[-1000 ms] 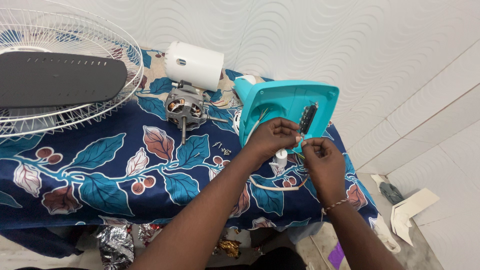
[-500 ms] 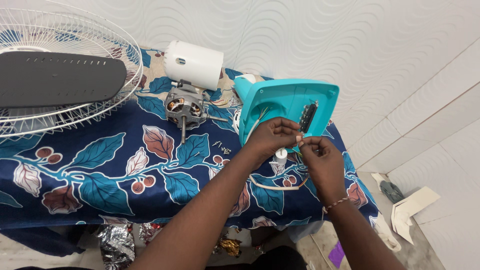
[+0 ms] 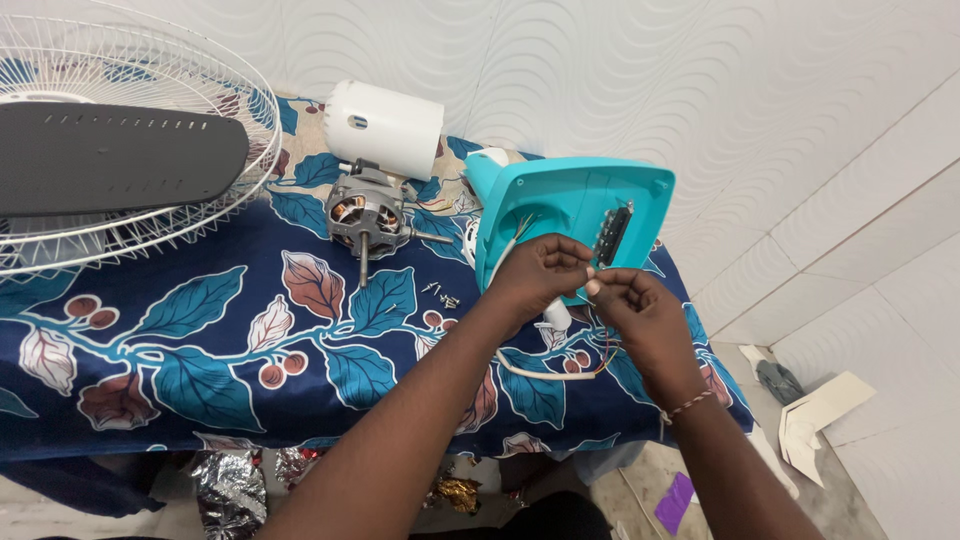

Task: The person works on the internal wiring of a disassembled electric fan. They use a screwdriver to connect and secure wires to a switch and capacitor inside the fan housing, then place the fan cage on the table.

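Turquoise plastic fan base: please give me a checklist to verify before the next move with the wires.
1. Turquoise plastic fan base stands tilted on the leaf-patterned cloth: ok.
2. Left hand and right hand meet at thin wires: ok.
3. Which wire is pinched: cannot tell.
4. Small loose screws lie apart from the hands: ok.
5. Bare metal motor with shaft lies clear of both arms: ok.

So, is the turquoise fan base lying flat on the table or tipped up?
Tipped up. The turquoise fan base stands on its edge on the patterned tablecloth, its hollow underside and wires facing the camera, with the left hand against it.
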